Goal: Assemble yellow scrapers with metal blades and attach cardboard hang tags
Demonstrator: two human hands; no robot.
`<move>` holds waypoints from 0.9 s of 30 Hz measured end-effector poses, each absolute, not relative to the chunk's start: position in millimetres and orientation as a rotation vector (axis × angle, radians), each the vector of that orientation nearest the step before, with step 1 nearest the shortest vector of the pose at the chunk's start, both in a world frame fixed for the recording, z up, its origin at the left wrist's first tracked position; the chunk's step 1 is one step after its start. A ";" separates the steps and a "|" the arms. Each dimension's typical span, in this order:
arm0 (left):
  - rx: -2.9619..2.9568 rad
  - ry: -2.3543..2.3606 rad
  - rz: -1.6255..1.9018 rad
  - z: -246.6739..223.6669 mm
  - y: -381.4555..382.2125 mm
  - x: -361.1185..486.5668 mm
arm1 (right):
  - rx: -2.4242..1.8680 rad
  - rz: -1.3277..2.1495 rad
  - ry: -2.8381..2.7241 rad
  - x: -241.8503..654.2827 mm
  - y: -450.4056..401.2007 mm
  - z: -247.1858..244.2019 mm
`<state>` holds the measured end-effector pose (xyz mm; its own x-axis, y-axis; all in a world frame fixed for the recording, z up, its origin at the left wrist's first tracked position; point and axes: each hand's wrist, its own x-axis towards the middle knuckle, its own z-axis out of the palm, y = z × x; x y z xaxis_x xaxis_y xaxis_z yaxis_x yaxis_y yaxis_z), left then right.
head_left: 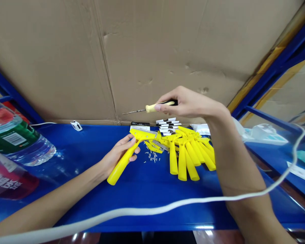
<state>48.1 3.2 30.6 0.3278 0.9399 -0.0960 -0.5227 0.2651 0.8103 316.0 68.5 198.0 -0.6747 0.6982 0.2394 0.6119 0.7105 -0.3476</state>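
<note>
The left hand (118,150) is curling its fingers around the neck of a yellow scraper (123,166), holding it over the middle of a blue bench (147,189); its long axis is slanting, the round handle pointing toward the front left corner, the broad head facing the back edge. The right hand (186,101) is pinching a screwdriver (150,108), its thin shaft pointing left, apart from the scraper. Small screws (154,157) are lying loose beside piled smooth handles (182,166), which are pointing toward the front edge. A clear bottle (15,139), contents hard to tell, is standing near the left edge. Creased cardboard (167,51) is rising behind.
</note>
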 end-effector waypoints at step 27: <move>0.663 0.534 0.963 33.2 -6.4 43.9 | -0.882 0.589 -2.701 292.1 85.8 175.3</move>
<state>43.9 -6.4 33.2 0.4724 0.8730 -0.1212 -0.5650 0.4055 0.7186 292.1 85.8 175.3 -0.7890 0.6063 0.0997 0.5098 0.7365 -0.4447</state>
